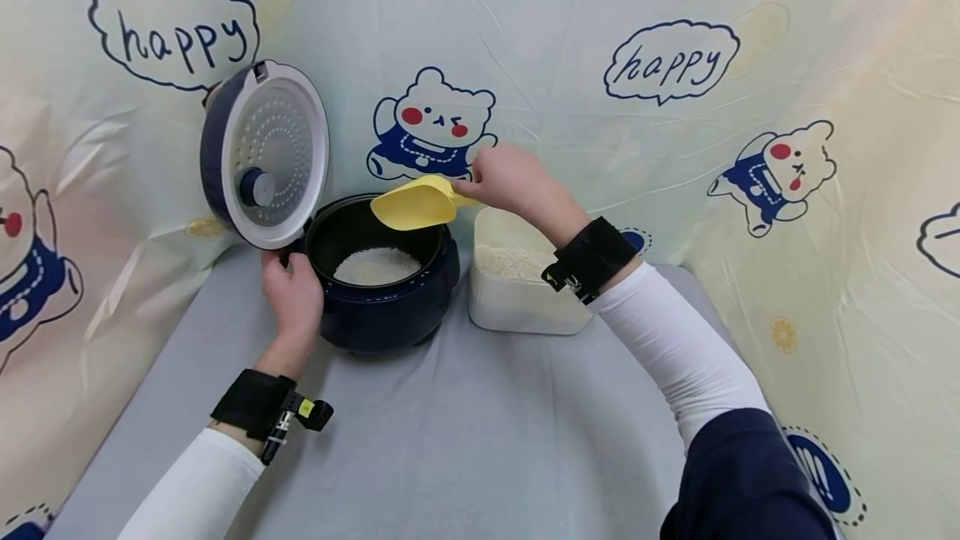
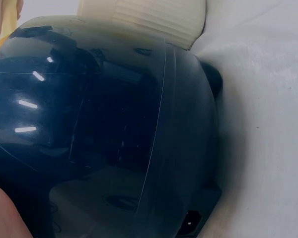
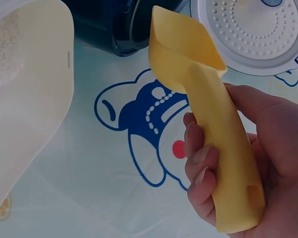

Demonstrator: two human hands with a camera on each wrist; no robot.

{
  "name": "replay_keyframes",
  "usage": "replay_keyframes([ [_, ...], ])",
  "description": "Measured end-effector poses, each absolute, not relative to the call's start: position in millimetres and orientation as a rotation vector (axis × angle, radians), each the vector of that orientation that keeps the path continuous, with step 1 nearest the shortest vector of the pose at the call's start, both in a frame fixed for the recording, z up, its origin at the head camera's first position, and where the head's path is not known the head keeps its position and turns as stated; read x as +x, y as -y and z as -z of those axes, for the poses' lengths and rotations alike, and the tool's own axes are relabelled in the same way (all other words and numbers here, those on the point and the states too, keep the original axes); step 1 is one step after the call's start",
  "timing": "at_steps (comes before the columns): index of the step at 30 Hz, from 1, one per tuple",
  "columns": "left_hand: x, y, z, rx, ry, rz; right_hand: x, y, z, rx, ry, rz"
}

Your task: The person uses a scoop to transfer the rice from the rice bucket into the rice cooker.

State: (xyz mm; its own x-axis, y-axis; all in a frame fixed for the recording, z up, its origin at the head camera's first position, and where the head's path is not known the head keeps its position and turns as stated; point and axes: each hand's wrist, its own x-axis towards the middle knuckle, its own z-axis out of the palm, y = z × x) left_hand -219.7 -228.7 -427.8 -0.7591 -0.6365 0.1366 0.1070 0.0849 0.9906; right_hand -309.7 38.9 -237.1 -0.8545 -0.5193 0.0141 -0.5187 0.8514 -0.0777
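Note:
My right hand (image 1: 513, 182) grips the handle of a yellow scoop (image 3: 188, 44), its fingers wrapped round it in the right wrist view. The scoop's bowl is tilted over the rice cooker's right rim, and no rice shows in it. The dark blue rice cooker (image 1: 386, 315) stands with its lid (image 1: 281, 140) raised on the left. White rice (image 1: 378, 267) lies on the bottom of its black inner pot (image 1: 337, 232). My left hand (image 1: 292, 294) holds the cooker at its left side, just below the lid; its fingertips are partly hidden there.
Right of the cooker stands a white container (image 1: 525, 311) with rice (image 1: 513, 262) in it. A grey cloth (image 1: 465, 440) covers the table. Behind hangs a pale curtain (image 1: 555, 115) printed with bears and the word happy.

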Motion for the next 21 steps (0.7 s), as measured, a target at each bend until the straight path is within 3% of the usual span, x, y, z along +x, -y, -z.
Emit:
replay_keyframes([
  [11, -218, 230, 428, 0.512, 1.816, 1.750, -317, -61, 243, -0.845, -2.943, 0.326],
  [21, -219, 230, 426, 0.512, 1.836, 1.743, -329, -123, 257, -0.699, -2.657, 0.765],
])
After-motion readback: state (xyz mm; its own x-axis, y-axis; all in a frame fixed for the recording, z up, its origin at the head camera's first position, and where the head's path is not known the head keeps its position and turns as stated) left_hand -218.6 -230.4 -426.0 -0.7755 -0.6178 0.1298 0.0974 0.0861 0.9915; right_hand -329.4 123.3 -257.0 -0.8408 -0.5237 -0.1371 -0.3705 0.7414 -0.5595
